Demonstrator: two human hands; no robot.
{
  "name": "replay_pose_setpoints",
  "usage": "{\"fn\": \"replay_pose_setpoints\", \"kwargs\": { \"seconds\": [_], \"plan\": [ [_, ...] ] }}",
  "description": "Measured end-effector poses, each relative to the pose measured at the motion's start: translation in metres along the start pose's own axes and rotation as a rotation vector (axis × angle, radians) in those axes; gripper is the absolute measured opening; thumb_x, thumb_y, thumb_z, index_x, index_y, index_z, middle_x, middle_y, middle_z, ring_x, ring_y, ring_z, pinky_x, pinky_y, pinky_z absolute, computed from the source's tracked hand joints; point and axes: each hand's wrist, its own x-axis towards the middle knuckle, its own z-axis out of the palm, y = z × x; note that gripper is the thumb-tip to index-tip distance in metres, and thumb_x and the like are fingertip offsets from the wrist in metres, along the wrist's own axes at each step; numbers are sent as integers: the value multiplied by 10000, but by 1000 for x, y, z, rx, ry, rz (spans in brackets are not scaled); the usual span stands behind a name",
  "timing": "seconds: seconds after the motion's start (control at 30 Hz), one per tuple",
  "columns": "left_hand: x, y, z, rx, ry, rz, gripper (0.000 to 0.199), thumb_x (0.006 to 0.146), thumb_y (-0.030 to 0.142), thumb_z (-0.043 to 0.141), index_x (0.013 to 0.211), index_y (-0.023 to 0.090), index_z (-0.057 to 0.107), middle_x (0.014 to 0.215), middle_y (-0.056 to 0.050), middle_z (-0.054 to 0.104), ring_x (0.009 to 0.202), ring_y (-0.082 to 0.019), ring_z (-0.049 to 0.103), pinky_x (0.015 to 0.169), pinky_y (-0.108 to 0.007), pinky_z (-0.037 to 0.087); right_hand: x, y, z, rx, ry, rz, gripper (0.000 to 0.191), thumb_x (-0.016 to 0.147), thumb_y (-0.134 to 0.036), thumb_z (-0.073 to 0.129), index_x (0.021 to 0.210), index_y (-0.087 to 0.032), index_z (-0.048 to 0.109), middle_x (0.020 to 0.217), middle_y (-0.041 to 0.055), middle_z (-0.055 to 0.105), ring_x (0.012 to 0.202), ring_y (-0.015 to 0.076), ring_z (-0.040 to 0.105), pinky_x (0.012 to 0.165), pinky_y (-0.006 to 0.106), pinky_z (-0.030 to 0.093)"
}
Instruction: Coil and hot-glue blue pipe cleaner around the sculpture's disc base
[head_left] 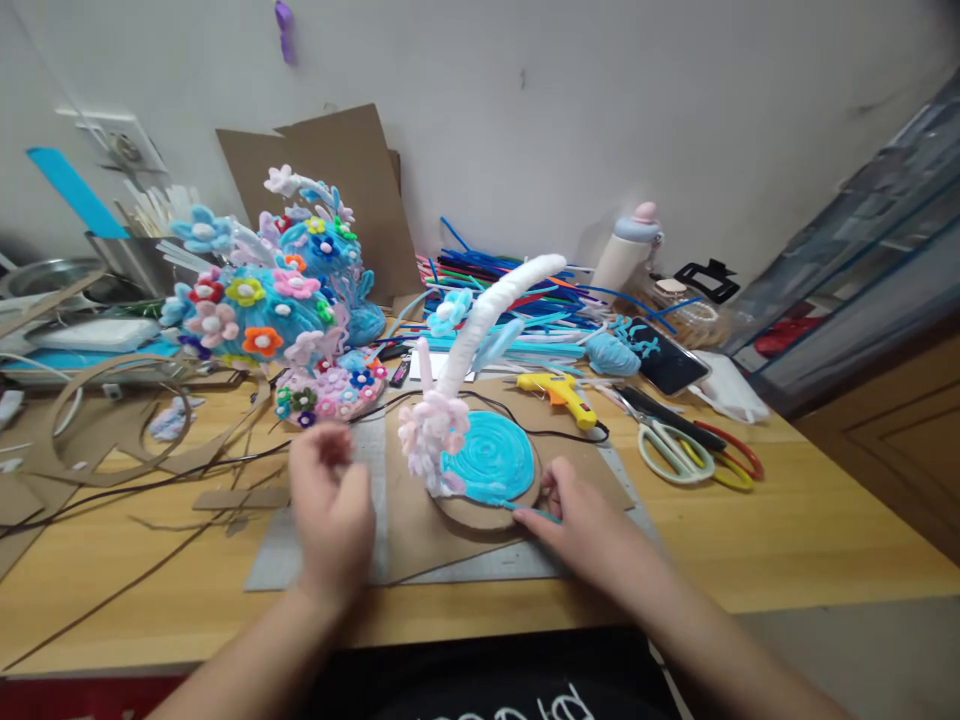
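A round cardboard base (469, 516) lies in front of me, its top covered by a turquoise pipe-cleaner spiral (489, 455). At its left edge, pale pink and lilac fluffy flowers (435, 430) cluster below a curved white wrapped stem (487, 310) with a blue flower (450, 312). My right hand (581, 520) pinches a blue pipe cleaner (514, 506) at the base's front right edge, where the strand meets the spiral. Left of the base, apart from it, my left hand (332, 510) is raised with curled fingers; whatever is inside them is hidden.
A yellow glue gun (559, 397) with a black cable lies behind the base. Scissors (675, 452) and a phone (671, 360) are at the right. Flower-covered fluffy pieces (262, 310) stand back left, near cardboard scraps (240, 497). Pipe cleaners (502, 285) are piled by the wall.
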Motion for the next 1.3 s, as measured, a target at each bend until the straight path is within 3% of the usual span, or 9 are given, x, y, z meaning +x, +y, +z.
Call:
{"fn": "replay_pose_setpoints", "kwargs": {
  "seconds": [0.07, 0.17, 0.23, 0.53, 0.67, 0.87, 1.0, 1.2, 1.3],
  "plan": [
    [-24, 5, -6, -18, 13, 101, 256, 957, 198, 324, 1109, 178, 528, 961, -75, 572, 887, -210, 552, 741, -357, 488, -1, -3, -2, -14, -2, -6, 268, 828, -396, 587, 863, -228, 381, 784, 11, 581, 696, 187, 552, 587, 286, 354],
    [-43, 12, -4, 74, -275, 428, 358, 900, 135, 425, 1240, 195, 520, 902, -65, 606, 740, -177, 563, 610, -291, 467, -3, -7, -3, -55, 25, -38, 229, 829, -354, 602, 867, -227, 415, 810, 9, 602, 723, 189, 560, 601, 285, 345],
    [-44, 15, 2, 198, -355, 505, 391, 911, 154, 433, 1297, 167, 498, 886, -80, 607, 726, -195, 557, 598, -306, 460, -5, -8, -4, -75, 27, -55, 193, 831, -333, 606, 857, -225, 448, 804, 4, 615, 735, 192, 568, 611, 285, 341],
    [-44, 18, 11, 400, -272, 504, 367, 943, 239, 452, 1298, 191, 532, 1011, -83, 622, 883, -239, 557, 691, -342, 428, -9, -6, -4, 138, -69, -178, 131, 908, -359, 513, 898, -245, 577, 823, -14, 643, 765, 166, 583, 666, 275, 386],
    [-44, 18, 12, 370, -276, 510, 364, 950, 239, 439, 1297, 178, 531, 997, -82, 630, 886, -236, 558, 698, -341, 432, -7, -11, 5, 183, -7, -265, 122, 889, -263, 543, 1002, -256, 588, 902, -8, 639, 832, 155, 590, 726, 267, 411],
    [-43, 17, 13, 339, -294, 490, 332, 938, 222, 452, 1250, 163, 550, 1016, -105, 635, 883, -248, 582, 718, -372, 493, -8, -16, 15, -98, 91, -424, 148, 921, -188, 477, 855, -236, 600, 839, -11, 599, 754, 141, 579, 620, 244, 338],
    [-44, 17, 15, 256, -213, 462, 281, 939, 165, 426, 1185, 127, 557, 921, -101, 649, 744, -203, 620, 630, -317, 529, -11, -15, 17, -299, 164, -473, 160, 934, -214, 465, 829, -236, 582, 816, -14, 591, 689, 136, 567, 552, 261, 246],
    [-40, 20, 23, 405, -226, 432, 311, 934, 131, 385, 1195, 151, 553, 1010, -112, 684, 641, -197, 668, 514, -292, 536, -11, -16, 15, -350, 201, -470, 185, 937, -228, 453, 807, -227, 585, 811, -3, 590, 678, 135, 558, 546, 267, 234],
    [-34, 28, 28, 471, -244, 432, 277, 914, 123, 420, 1126, 138, 597, 895, -105, 704, 574, -209, 667, 468, -299, 521, -10, -16, 15, -326, 198, -468, 180, 932, -229, 456, 827, -234, 603, 824, -1, 595, 690, 136, 561, 555, 265, 253]
  ]
}}
